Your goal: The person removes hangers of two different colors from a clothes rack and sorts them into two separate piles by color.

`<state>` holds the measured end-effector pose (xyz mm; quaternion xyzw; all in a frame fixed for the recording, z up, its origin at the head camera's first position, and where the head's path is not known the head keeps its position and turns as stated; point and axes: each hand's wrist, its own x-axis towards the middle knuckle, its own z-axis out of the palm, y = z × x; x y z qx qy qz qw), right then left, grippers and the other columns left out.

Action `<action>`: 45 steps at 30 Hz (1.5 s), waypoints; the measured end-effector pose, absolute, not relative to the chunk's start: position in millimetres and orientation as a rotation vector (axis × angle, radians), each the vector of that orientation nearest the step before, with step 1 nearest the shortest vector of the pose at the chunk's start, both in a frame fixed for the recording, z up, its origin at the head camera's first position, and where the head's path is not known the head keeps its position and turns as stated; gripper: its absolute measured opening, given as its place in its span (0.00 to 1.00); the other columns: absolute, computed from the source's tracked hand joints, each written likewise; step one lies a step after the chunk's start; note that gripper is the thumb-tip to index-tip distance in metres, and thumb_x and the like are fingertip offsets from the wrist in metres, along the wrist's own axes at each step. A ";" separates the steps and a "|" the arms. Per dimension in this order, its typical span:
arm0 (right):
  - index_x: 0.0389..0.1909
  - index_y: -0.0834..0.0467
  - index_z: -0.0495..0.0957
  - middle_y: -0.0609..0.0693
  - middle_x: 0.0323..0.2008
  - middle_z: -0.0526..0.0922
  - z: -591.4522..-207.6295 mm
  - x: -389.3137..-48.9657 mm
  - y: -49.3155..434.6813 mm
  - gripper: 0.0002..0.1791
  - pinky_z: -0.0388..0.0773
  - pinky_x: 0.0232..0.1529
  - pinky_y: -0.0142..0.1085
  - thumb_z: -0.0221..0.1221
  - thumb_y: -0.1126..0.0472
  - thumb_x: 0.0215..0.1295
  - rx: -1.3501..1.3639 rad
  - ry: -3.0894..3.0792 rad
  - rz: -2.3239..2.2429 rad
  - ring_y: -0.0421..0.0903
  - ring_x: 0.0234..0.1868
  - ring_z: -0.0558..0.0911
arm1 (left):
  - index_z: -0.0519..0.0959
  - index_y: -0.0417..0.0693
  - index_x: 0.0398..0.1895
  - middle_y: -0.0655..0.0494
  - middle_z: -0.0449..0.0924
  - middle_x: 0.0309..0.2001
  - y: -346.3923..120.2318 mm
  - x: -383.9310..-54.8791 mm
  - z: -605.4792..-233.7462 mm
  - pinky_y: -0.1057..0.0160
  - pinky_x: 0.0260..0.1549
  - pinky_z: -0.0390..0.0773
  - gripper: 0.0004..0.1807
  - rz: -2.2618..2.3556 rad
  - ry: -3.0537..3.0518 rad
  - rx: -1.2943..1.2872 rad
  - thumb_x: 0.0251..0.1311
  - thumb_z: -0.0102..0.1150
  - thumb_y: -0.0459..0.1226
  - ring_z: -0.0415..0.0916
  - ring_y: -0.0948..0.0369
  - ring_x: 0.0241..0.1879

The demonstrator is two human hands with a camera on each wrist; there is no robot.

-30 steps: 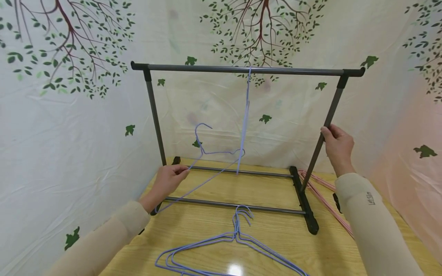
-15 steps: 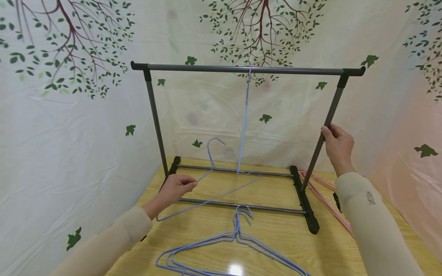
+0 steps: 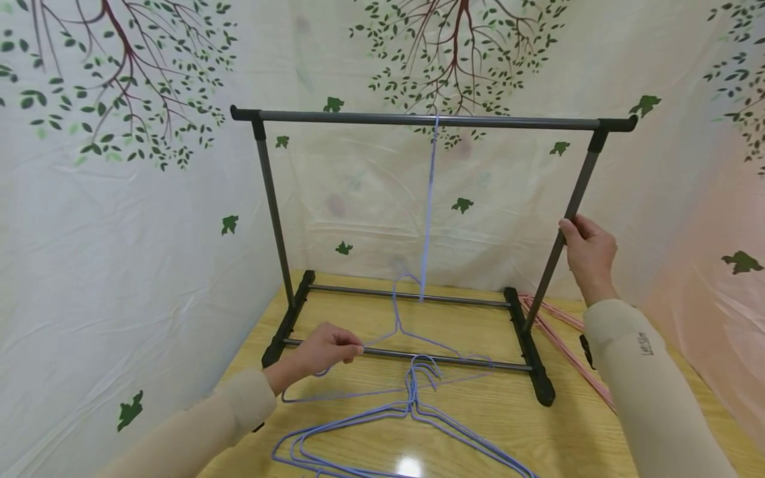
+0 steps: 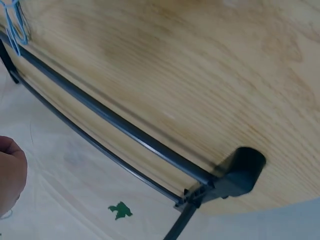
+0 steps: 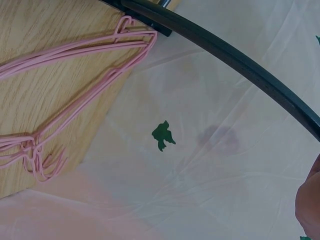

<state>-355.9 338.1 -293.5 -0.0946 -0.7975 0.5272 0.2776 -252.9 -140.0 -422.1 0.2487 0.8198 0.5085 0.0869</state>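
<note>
In the head view my left hand [image 3: 325,350] pinches the shoulder of a thin purple-blue wire clothes hanger [image 3: 397,318]. Its hook points up, and its lower part passes in front of the rack's base, above other hangers. My right hand [image 3: 592,255] grips the right upright [image 3: 582,182] of a dark garment rack. From the top rail [image 3: 346,118] another purple-blue hanger [image 3: 428,206] hangs edge-on near the middle. Only parts of the left hand [image 4: 11,175] and right hand [image 5: 309,200] show in the wrist views, at the frame edges.
A stack of several purple-blue hangers [image 3: 412,388] lies on the wooden table [image 3: 478,425] before the rack. Pink hangers [image 3: 574,362] lie beside the rack's right foot [image 3: 528,355]. A pale sheet with printed leaves [image 3: 370,172] stands behind and at both sides.
My left hand has moved down and to the right, lowering the pinched hanger from inside the rack toward the stack. The hanger on the rail looks thinner, more edge-on. The right hand keeps its grip.
</note>
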 end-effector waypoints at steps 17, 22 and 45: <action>0.64 0.56 0.77 0.43 0.50 0.84 -294.3 -356.7 339.2 0.29 0.77 0.41 0.22 0.57 0.42 0.69 -0.234 -2.120 1.443 0.32 0.43 0.81 | 0.84 0.28 0.36 0.58 0.80 0.22 -106.6 -221.8 -443.0 0.70 0.30 0.77 0.10 1.481 2.143 0.738 0.63 0.62 0.31 0.75 0.66 0.25; 0.64 0.55 0.77 0.43 0.50 0.84 -294.3 -357.2 339.1 0.29 0.76 0.40 0.21 0.57 0.42 0.69 -0.239 -2.118 1.444 0.32 0.43 0.80 | 0.86 0.34 0.34 0.55 0.81 0.22 -105.8 -217.3 -450.8 0.70 0.28 0.76 0.07 1.449 2.184 0.680 0.63 0.63 0.31 0.74 0.64 0.24; 0.63 0.56 0.78 0.44 0.52 0.83 -295.2 -357.2 340.4 0.29 0.78 0.44 0.23 0.57 0.42 0.69 -0.250 -2.117 1.438 0.32 0.43 0.80 | 0.89 0.49 0.26 0.70 0.82 0.24 -109.1 -218.1 -467.2 0.71 0.28 0.77 0.04 0.868 2.659 0.969 0.58 0.69 0.35 0.72 0.75 0.24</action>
